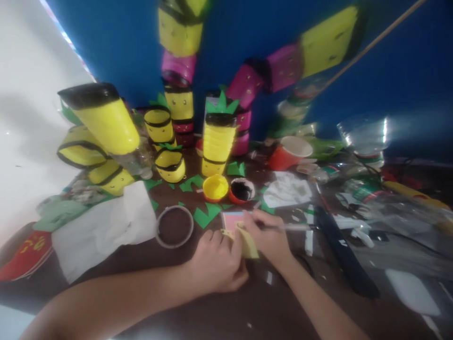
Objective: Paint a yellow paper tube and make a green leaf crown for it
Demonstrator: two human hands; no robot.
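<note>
My left hand [219, 262] rests on the table with its fingers curled at the near edge of a small yellow and pink paper [250, 245]. Between the closed fingers of my right hand [269, 233] is a thin brush-like tool [297, 227], its shaft pointing right and its tip hidden near the paper. Just beyond the hands stand a small cup of yellow paint [215, 188] and a cup of black paint [242, 190]. Green paper scraps [206, 215] lie between the cups and my left hand.
Yellow painted containers [217, 146] with black bands stand behind. A round lid [174, 226] and white cloth [106, 231] lie left. Crumpled tissue [287, 190], a long black object [345, 255] and clear plastic bottles [368, 189] are at right. The blue wall [247, 33] rises behind.
</note>
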